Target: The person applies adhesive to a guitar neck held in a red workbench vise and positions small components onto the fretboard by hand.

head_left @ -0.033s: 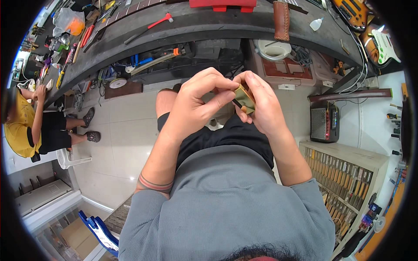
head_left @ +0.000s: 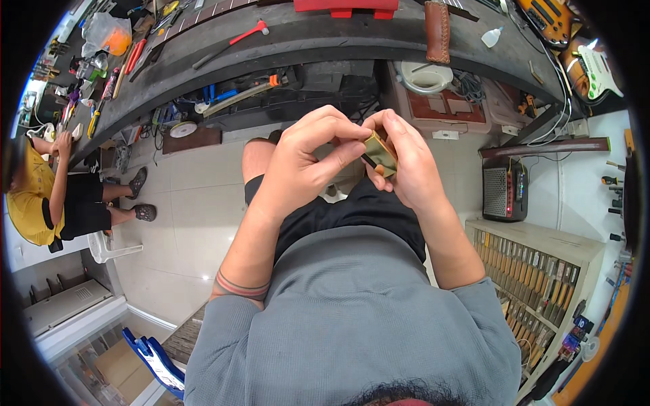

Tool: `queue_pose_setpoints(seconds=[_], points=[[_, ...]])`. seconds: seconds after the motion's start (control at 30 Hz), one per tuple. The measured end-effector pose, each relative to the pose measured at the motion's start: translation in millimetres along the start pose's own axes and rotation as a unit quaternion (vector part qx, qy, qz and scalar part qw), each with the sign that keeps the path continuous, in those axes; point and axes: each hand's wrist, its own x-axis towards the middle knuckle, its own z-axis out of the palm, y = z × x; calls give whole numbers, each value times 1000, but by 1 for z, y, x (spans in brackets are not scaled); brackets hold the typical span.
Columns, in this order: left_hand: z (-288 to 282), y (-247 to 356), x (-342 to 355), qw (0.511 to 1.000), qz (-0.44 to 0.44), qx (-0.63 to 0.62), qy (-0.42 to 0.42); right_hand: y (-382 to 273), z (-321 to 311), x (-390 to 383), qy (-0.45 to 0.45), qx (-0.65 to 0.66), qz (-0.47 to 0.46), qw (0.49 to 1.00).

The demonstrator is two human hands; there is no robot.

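- One small gold-coloured block (head_left: 386,161), head view: held at two o'clock from the centre.
- Left hand (head_left: 302,157), at its nine o'clock: thumb and forefinger pinched together at its edge; exact contact hidden.
- Right hand (head_left: 414,162), at its three o'clock: fingers curled, gripping the block.
- Probable hazard: an uneven left-hand push, or a loosened right grip, could drop it onto the tiled floor (head_left: 186,216).

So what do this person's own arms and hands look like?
The left hand and right hand wear no gloves, and no watch shows. The textured grey sleeves are short. Reddish and dark bands circle the left forearm; whether worn or inked, I can't tell.
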Motion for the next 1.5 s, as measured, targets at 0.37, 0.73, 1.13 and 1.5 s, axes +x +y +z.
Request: queue_pose_setpoints(seconds=[0.37, 0.73, 1.13, 1.5], points=[[21, -22, -10, 995, 11, -74, 69, 21, 1, 6, 59, -44, -141, 987], [9, -17, -12, 994, 62, -9, 93, 11, 3, -10, 65, -181, -246, 950], [9, -7, -10, 988, 92, 92, 81, -3, 6, -7, 107, -453, -361, 808], [10, -13, -12, 972, 154, 172, 50, 0, -4, -6, 22, -417, -352, 838]])
